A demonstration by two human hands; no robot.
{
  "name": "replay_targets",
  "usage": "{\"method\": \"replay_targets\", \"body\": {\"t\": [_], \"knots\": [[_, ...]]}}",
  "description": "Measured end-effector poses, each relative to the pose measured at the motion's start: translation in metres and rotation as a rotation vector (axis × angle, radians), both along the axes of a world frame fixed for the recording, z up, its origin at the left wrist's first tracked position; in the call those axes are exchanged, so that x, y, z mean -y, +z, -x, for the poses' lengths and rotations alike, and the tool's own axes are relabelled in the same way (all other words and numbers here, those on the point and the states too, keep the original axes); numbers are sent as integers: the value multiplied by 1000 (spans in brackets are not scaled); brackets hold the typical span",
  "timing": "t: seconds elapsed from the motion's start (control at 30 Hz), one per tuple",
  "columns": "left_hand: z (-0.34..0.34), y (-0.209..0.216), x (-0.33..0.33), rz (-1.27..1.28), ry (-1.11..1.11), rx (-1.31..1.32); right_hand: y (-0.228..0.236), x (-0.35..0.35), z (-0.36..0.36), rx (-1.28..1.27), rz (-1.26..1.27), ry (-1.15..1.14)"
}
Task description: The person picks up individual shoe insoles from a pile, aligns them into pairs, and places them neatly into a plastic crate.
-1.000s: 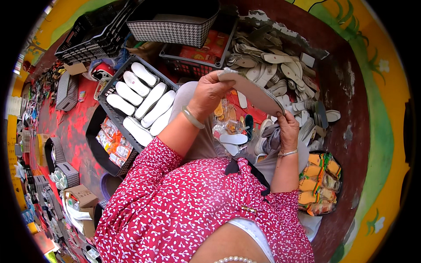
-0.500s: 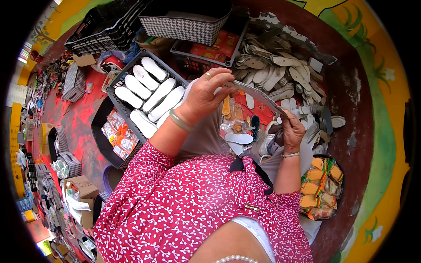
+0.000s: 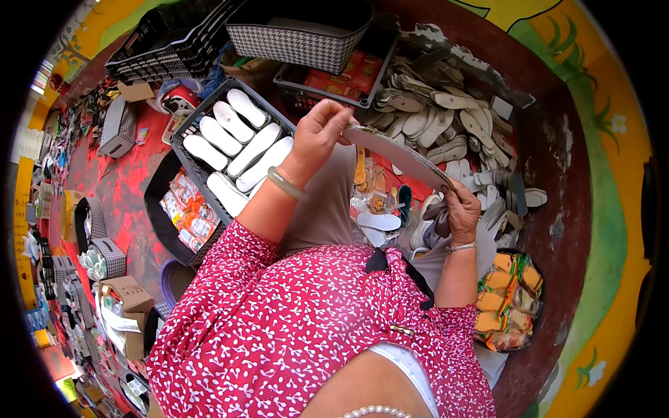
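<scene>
A long grey shoe insole (image 3: 403, 155) is stretched between my two hands, its broad face tilted toward me. My left hand (image 3: 322, 132) pinches one end between thumb and fingers. At the other end my right hand (image 3: 461, 212) grips the edge, thumb on top. Beyond the insole lies a large heap of loose insoles (image 3: 446, 125), pale and grey. To the left of my left hand stands a dark crate (image 3: 275, 115) with rows of white insoles (image 3: 256, 150) in it.
A black bin (image 3: 159, 202) of orange-wrapped packets sits left of the crate. Houndstooth basket (image 3: 300, 42) and red boxes (image 3: 354, 73) stand at the far side. Yellow-orange insoles (image 3: 491, 301) fill a container at my right, near the painted wall (image 3: 599, 230). White shoes (image 3: 421, 230) lie between my knees.
The insole has turned so more of its flat face shows. My left fingers have drawn in to a tighter pinch at its end; my right hand has shifted slightly left.
</scene>
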State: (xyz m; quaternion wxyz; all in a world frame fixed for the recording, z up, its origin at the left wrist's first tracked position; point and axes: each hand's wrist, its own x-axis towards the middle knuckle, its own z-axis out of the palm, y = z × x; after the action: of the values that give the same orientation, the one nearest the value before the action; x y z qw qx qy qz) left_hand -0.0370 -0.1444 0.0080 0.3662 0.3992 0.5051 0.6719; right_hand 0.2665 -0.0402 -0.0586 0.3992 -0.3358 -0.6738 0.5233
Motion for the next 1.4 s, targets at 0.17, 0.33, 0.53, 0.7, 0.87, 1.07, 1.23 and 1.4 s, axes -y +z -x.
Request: {"method": "replay_targets", "body": {"t": [0.17, 0.33, 0.53, 0.7, 0.87, 1.07, 1.23, 1.4], "knots": [[0, -6, -2, -156, -35, -706, 4, 3, 3, 25, -7, 30], [-10, -8, -2, -46, 28, -355, 7, 5, 6, 11, 15, 61], [-10, 1, 4, 117, 65, 153, 8, 4, 4, 21, 39, 93], [18, -1, 7, 133, 104, 354, 13, 4, -3, 18, 114, 62], [26, -14, 11, 128, 87, 347, 18, 4, -1, 14, 167, 43], [-12, -8, 6, 115, -168, 449, 20, 8, 7, -100, 388, 125], [-55, -21, -1, 140, -255, 545, 22, 17, 23, -165, 537, 176], [-66, -33, -7, 64, -286, 741, 18, 18, 25, -185, 639, 252]]}}
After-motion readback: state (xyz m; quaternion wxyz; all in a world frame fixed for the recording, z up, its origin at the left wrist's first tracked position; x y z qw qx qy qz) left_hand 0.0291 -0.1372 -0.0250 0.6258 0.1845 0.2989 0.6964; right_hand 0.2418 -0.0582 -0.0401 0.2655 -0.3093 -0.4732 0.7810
